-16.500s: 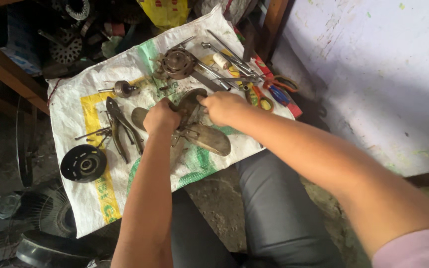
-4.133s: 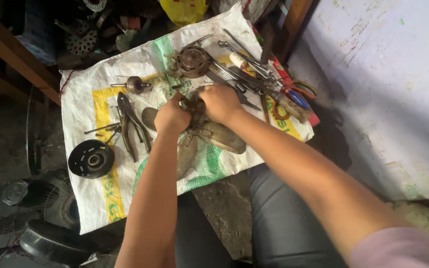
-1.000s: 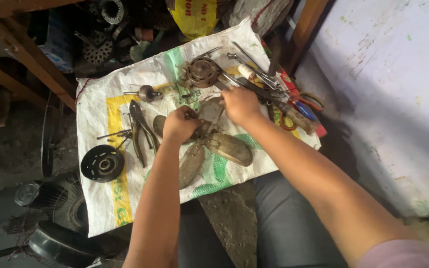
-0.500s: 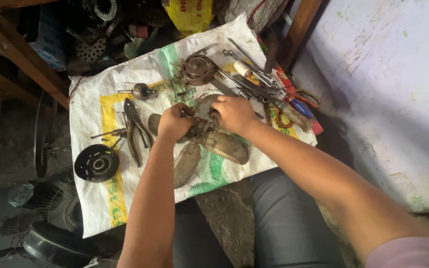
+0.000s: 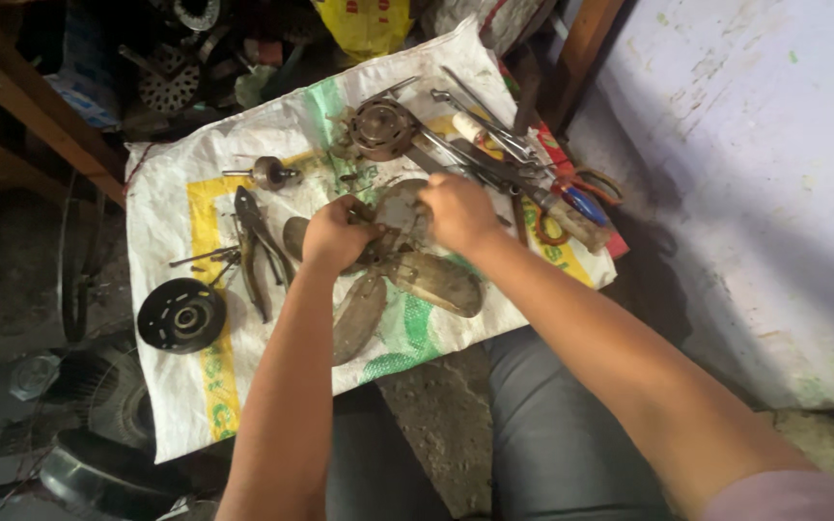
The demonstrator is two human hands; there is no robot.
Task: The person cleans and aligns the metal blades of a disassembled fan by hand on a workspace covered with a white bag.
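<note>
A white woven plastic sack (image 5: 176,405) with yellow and green print lay spread flat on the dirt floor (image 5: 12,289). On it rested a rusty metal fan blade (image 5: 407,280), dark pliers (image 5: 255,253), a black round pulley wheel (image 5: 181,315), a rusty round motor part (image 5: 381,127), a small knobbed spindle (image 5: 267,174), and a cluster of wrenches and screwdrivers (image 5: 514,164).

Dim soft daylight, slight blur
</note>
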